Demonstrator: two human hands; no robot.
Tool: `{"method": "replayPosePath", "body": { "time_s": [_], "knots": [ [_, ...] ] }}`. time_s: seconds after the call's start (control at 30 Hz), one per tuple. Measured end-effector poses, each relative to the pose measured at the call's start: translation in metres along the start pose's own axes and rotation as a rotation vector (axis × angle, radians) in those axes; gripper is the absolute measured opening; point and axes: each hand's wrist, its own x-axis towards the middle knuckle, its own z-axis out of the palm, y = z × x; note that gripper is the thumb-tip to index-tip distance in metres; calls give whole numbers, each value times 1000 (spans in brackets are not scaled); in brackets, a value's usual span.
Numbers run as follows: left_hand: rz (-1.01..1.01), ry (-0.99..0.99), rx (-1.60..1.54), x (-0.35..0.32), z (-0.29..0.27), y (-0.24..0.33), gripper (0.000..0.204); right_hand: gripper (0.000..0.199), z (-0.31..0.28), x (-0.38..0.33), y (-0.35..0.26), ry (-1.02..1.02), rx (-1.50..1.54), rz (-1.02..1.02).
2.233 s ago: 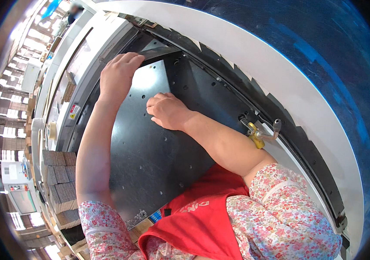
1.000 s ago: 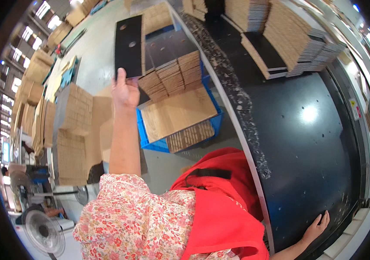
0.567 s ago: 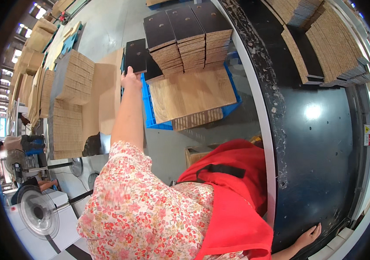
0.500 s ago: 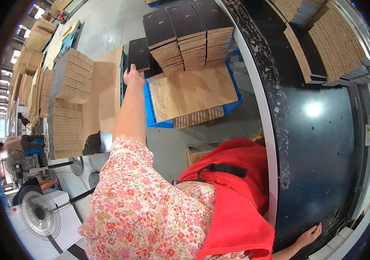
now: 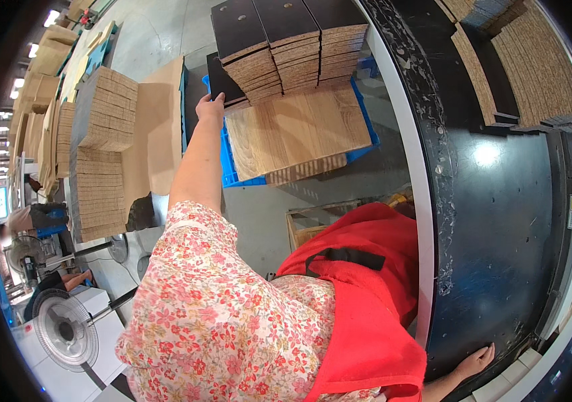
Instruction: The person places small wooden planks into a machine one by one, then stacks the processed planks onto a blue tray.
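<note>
My left hand (image 5: 210,107) reaches out to the near left corner of a dark-faced particle board (image 5: 224,79), with thumb and fingers closed at its edge. The board lies low on a short pile, left of three tall stacks of the same dark boards (image 5: 274,30). A wood-grain panel (image 5: 299,130) lies flat in front of those stacks, above a blue pallet (image 5: 229,164). On the far right, my right hand (image 5: 477,362) rests on the black worktable (image 5: 494,248) near its lower edge, fingers extended and holding nothing.
More particle boards (image 5: 534,63) stand packed at the worktable's far end. Stacked boards (image 5: 101,147) rest on brown cardboard (image 5: 152,127) to the left. A standing fan (image 5: 65,328) is at lower left. A pale rail (image 5: 403,141) edges the worktable. A person (image 5: 28,218) is in the left background.
My left hand has lowered the dark board onto the short pile beside the tall stacks. The view has shifted slightly. My right hand stays on the worktable.
</note>
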Motion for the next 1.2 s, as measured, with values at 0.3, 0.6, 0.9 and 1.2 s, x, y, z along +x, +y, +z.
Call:
{"method": "replayPosePath", "body": {
  "time_s": [0.3,0.6,0.9,1.2],
  "knots": [
    [48,-154,249,36,-12,-11,59,34,2,1,0,21,40,-47],
    [-60,-211,222,24,-20,4,55,35,-2,0,-12,14,76,-18],
    [348,-449,325,-1,-44,13,79,33,8,5,-10,53,42,5],
    [677,-217,680,18,-30,5,66,28,0,0,-38,135,124,35]
  ]
}}
